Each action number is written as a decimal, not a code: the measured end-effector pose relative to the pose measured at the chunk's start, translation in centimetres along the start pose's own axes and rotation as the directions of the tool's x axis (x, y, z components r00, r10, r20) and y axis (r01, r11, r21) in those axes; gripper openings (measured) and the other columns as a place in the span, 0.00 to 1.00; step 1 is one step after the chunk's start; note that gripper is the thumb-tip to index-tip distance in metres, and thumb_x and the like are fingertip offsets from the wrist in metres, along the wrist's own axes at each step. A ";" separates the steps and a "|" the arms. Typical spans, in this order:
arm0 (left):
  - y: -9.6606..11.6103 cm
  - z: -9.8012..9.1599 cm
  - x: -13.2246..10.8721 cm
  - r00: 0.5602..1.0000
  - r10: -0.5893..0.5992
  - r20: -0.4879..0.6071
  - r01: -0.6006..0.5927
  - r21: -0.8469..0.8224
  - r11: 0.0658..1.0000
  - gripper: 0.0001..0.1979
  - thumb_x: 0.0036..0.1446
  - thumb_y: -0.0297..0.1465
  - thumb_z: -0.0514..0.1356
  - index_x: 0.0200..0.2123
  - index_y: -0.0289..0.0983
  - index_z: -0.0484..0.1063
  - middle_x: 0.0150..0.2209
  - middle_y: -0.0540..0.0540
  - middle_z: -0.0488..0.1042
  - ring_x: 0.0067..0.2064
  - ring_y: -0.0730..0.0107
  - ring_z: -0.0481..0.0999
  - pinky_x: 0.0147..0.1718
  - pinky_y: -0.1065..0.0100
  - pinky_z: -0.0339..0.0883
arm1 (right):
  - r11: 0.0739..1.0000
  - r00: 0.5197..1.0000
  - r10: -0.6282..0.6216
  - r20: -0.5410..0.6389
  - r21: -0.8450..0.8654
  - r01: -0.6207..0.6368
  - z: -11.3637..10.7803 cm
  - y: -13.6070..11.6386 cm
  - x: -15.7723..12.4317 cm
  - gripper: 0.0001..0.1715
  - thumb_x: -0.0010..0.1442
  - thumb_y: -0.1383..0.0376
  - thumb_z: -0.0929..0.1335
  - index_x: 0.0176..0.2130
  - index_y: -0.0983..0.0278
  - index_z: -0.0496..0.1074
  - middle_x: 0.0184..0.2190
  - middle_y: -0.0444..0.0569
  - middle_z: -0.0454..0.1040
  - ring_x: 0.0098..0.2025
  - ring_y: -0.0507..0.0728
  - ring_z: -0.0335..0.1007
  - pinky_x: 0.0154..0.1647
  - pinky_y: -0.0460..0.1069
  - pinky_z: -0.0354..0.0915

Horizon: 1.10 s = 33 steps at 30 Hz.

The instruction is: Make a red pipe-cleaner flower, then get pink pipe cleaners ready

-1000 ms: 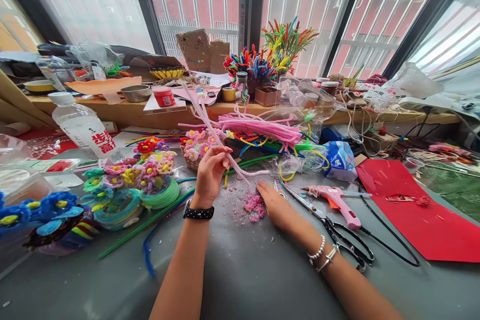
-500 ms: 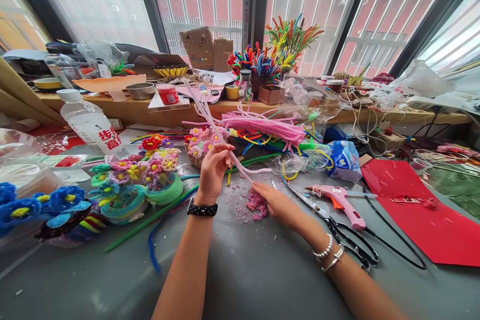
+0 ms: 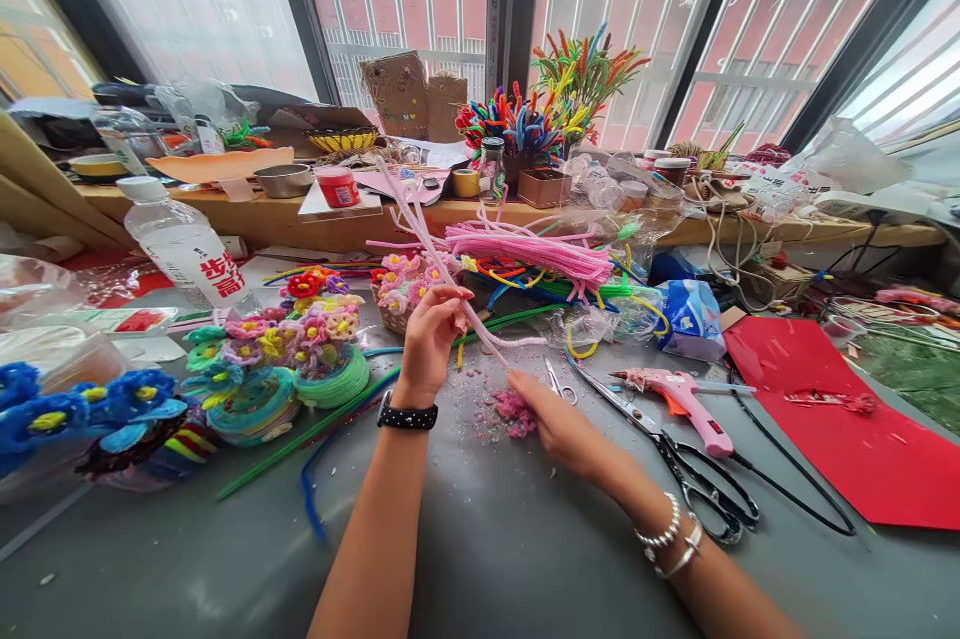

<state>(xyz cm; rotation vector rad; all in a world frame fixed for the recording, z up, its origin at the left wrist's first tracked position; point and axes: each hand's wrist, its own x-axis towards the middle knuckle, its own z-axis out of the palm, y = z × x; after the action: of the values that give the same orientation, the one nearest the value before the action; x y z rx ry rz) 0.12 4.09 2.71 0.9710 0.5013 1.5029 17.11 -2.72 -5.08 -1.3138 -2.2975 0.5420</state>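
Several pale pink pipe cleaners point(image 3: 421, 231) slant upward from my left hand point(image 3: 433, 341), which is closed around them with thumb and fingers pinched. Their lower ends run down to my right hand point(image 3: 551, 411), whose fingertips are closed on them. Beneath the right hand lies a heap of pink fuzz clippings point(image 3: 513, 411) on the grey table. Just beyond that hand are small scissors point(image 3: 559, 383). Behind the hands sit a basket of pink flowers point(image 3: 411, 281) and a thick bundle of pink pipe cleaners point(image 3: 531, 254).
To the right lie large black-handled scissors point(image 3: 675, 464), a pink glue gun point(image 3: 686, 399) and a red sheet point(image 3: 825, 419). Left are pipe-cleaner flower pots point(image 3: 330, 379), blue flowers point(image 3: 82, 409) and a water bottle point(image 3: 180, 249). A cluttered wooden ledge point(image 3: 420, 219) runs behind.
My right hand has shifted slightly down and right, uncovering more of the small scissors. My left hand keeps its hold on the pipe cleaners, almost in place.
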 end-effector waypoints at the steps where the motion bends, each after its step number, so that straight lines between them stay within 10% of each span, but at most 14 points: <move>1: 0.0 0.0 0.0 1.000 0.002 0.000 -0.002 -0.001 1.000 0.04 0.42 0.25 0.55 0.25 0.34 0.67 0.29 0.49 0.70 0.20 0.83 0.60 0.20 0.76 0.57 | 0.998 0.998 0.059 -0.023 -0.027 -0.060 0.0 0.3 -0.6 0.40 0.44 0.81 0.53 0.57 0.66 0.51 0.58 0.52 0.50 0.59 0.54 0.45 0.58 0.56 0.49; 15: 0.1 -0.1 0.1 1.000 0.014 0.003 -0.014 -0.003 1.000 0.04 0.42 0.25 0.55 0.26 0.34 0.67 0.29 0.49 0.70 0.20 0.83 0.60 0.20 0.75 0.57 | 0.915 0.982 0.189 0.018 -0.365 -0.170 -0.8 0.7 3.7 0.29 0.49 0.78 0.57 0.52 0.83 0.55 0.54 0.69 0.54 0.58 0.62 0.48 0.57 0.55 0.50; 33: -0.1 -0.1 0.1 0.998 0.041 0.043 -0.041 -0.011 0.999 0.04 0.43 0.26 0.55 0.26 0.34 0.68 0.29 0.49 0.70 0.20 0.82 0.60 0.21 0.75 0.57 | 0.975 0.984 -0.139 0.110 -0.159 0.156 0.6 -3.6 3.0 0.21 0.59 0.59 0.56 0.45 0.69 0.66 0.49 0.57 0.65 0.52 0.59 0.60 0.50 0.53 0.60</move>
<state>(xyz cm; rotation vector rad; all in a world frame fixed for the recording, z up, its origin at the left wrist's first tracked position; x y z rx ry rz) 0.14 4.24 2.65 1.0089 0.4449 1.5165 12.89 -1.88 -3.13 -1.2011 -2.5452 0.3786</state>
